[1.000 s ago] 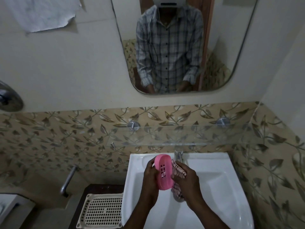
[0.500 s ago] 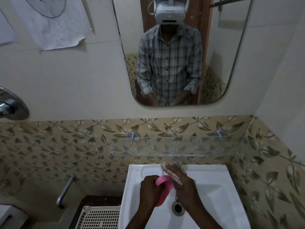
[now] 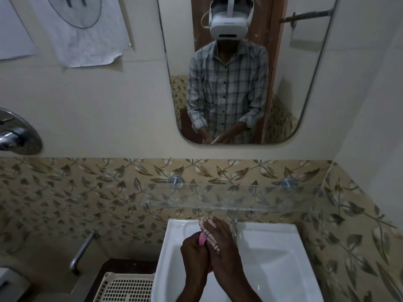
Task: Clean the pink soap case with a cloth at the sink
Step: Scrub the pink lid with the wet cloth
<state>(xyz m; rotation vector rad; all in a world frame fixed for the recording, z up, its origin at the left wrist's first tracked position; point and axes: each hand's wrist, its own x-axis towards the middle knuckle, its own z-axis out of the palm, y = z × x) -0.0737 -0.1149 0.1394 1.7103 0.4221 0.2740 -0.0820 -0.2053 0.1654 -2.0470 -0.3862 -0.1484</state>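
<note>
Over the white sink point(image 3: 272, 253) my left hand point(image 3: 194, 253) grips the pink soap case point(image 3: 202, 239), of which only a small pink edge shows between my hands. My right hand point(image 3: 224, 251) lies against the case with its fingers stretched forward, pressing a pale striped cloth point(image 3: 209, 234) onto it. The cloth sticks out beyond my fingertips toward the tap point(image 3: 233, 225). Most of the case is hidden by both hands.
A glass shelf point(image 3: 229, 199) juts out from the leaf-patterned tiles just above the sink. A mirror point(image 3: 283, 73) hangs above it. A cream slotted basket point(image 3: 128, 288) sits left of the sink, beside a metal grab bar point(image 3: 81, 251). The right wall is close.
The view has tilted upward, so my hands sit lower in frame. The case went from plainly visible to almost covered; my right hand and the cloth slid forward over it.
</note>
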